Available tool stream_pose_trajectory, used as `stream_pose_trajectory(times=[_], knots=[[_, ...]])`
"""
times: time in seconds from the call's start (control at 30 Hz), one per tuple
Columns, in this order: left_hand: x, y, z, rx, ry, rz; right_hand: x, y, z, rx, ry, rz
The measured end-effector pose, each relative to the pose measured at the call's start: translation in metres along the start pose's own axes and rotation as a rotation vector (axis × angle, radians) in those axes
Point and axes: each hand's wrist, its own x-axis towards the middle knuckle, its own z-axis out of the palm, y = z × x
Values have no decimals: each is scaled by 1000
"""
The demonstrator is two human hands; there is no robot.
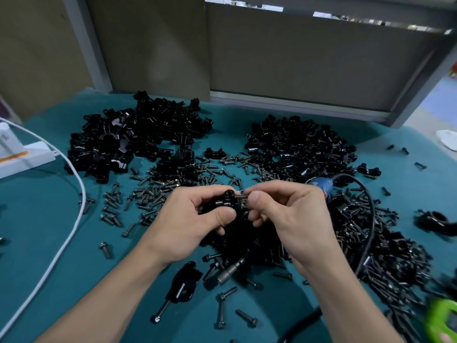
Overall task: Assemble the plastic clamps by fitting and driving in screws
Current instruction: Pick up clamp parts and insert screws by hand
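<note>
The right hand (286,219) pinches a small dark metal screw (239,196) between thumb and forefinger, its tip aimed at the small black plastic clamp (228,200). The left hand (188,226) grips that clamp with curled fingers and thumb, holding it just above the teal-covered counter (49,243) in the middle of the view. The clamp looks light and stiff, with smooth, probably slippery faces, so holding it by its flat sides leaves the screw hole clear. The screw is tiny and easy to drop, and it seems best held near the head so the thread can start straight. Loose dark screws (148,194) lie scattered beneath and around both hands. Just beyond the right hand rests a blue-bodied tool (321,183) on a black cable (368,219), likely the driver. Farther back sit two heaps of black plastic clamp parts, one to the left (148,134) and one to the right (296,147).
</note>
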Motion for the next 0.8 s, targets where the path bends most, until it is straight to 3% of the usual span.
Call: stream_pose_trajectory(times=[0.4, 0.6, 0.8], knots=[[-1, 3, 1, -47, 3, -13, -5, 5, 4, -389, 35, -87], [-5, 0, 3, 189, 73, 5, -9, 10, 19, -498, 117, -97], [-5, 0, 6, 367, 167, 59, -14, 11, 30, -450, 194, -100]])
